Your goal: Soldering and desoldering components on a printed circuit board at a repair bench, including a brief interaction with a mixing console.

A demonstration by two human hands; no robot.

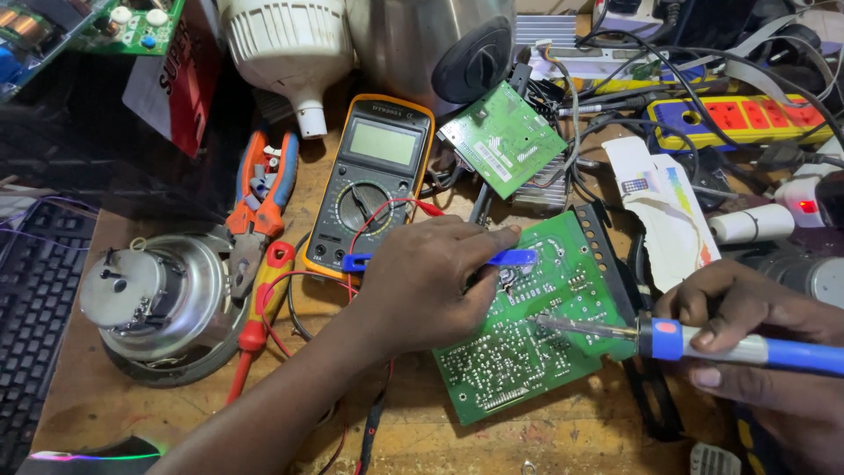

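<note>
Left hand [431,281] clamped on blue tweezers [505,258], right hand [747,321] closed round soldering iron [668,339] at lower right; green circuit board [527,325] light, stiff, likely fragile, best gripped by edges.

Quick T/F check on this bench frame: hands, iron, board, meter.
1. The right hand holds a blue-handled soldering iron. True.
2. The iron's tip is over the large green circuit board. True.
3. The left hand is empty. False: its fingers hold a slim blue tool.
4. The multimeter lies right of the board. False: it lies left, above the left hand.
5. The pliers have orange and blue handles. True.
</note>
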